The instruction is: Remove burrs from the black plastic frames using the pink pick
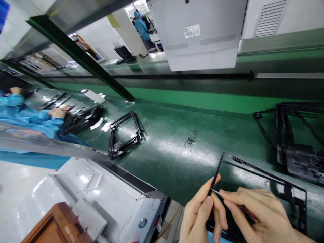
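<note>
A thin black rectangular plastic frame is tilted up at the lower right, above the green bench. My left hand pinches its left side between thumb and fingers. In my right hand is a slim tool with a pale, pointed blade, its tip touching the frame's left edge beside my left fingers. A reddish part shows under the right fingers, perhaps the handle; most of the tool is hidden by the hand. The frame's lower part is partly covered by my hands.
Black shavings lie on the green bench. Several frames are stacked at right, others at left. A co-worker's blue sleeve is beside a pile of black parts. A white machine stands lower left.
</note>
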Action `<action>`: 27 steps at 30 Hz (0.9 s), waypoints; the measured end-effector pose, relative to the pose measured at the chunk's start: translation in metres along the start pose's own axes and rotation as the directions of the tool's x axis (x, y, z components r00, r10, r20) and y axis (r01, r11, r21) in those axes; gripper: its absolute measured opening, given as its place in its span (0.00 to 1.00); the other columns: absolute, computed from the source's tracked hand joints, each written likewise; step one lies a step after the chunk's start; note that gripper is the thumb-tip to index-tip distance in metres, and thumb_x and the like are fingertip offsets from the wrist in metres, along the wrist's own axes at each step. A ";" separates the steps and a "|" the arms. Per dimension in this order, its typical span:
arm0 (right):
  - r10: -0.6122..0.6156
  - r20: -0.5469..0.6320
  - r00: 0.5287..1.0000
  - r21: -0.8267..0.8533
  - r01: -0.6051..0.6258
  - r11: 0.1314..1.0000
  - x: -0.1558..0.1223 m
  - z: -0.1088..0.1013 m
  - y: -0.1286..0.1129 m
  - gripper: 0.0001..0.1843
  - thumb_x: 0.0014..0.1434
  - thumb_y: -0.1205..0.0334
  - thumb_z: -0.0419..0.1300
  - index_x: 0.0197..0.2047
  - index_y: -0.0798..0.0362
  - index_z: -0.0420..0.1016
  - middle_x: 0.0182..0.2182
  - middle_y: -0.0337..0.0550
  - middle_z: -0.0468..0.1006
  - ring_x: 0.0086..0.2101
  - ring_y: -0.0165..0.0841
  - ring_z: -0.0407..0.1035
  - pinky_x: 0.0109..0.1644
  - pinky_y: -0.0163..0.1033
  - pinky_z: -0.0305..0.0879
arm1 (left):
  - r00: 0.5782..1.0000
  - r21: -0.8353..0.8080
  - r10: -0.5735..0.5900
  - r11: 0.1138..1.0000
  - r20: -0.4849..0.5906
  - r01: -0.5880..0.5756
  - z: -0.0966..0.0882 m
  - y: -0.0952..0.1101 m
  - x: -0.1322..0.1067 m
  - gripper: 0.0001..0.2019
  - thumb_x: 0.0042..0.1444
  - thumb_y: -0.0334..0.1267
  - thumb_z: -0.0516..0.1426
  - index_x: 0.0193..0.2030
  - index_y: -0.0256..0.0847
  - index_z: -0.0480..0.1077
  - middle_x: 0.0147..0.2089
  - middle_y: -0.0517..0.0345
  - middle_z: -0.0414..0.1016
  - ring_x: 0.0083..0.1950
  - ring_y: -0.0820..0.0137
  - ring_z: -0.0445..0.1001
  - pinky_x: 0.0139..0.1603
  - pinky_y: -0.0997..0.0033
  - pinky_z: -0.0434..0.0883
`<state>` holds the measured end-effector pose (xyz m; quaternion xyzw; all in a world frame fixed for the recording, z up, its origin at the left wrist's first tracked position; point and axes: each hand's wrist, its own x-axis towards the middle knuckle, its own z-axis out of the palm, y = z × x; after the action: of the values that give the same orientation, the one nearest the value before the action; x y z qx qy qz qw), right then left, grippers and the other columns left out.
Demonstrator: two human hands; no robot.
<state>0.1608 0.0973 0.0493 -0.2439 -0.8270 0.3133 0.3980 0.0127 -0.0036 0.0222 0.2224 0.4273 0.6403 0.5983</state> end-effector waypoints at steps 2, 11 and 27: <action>-0.006 0.010 1.000 -0.007 0.006 1.000 0.001 -0.001 0.000 0.14 0.69 0.72 0.58 0.53 0.45 0.74 0.27 0.31 0.83 0.22 0.29 0.79 0.29 0.33 0.75 | 1.000 0.008 0.007 1.000 0.008 -0.007 -0.001 -0.001 0.000 0.23 0.75 0.47 0.56 0.72 0.43 0.72 0.27 0.58 0.76 0.19 0.80 0.65 0.21 0.82 0.62; 0.023 -0.009 1.000 -0.015 -0.023 1.000 -0.004 0.000 -0.005 0.13 0.70 0.70 0.58 0.53 0.43 0.75 0.29 0.31 0.86 0.24 0.31 0.81 0.30 0.35 0.77 | 0.999 0.022 -0.018 1.000 -0.028 0.019 0.000 0.001 0.001 0.23 0.73 0.49 0.58 0.68 0.39 0.74 0.25 0.59 0.76 0.18 0.80 0.64 0.21 0.81 0.61; 0.376 0.301 0.876 0.018 -0.400 0.916 0.025 -0.047 0.020 0.14 0.80 0.47 0.49 0.55 0.44 0.69 0.30 0.33 0.76 0.28 0.31 0.72 0.31 0.35 0.65 | 0.994 0.663 -0.096 0.742 -0.042 0.100 -0.004 0.038 0.041 0.23 0.65 0.47 0.59 0.20 0.44 0.58 0.13 0.66 0.58 0.16 0.77 0.60 0.23 0.75 0.54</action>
<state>0.1878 0.1422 0.0706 -0.3399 -0.7976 0.4518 0.2101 -0.0200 0.0372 0.0420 0.3963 0.6395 0.4146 0.5118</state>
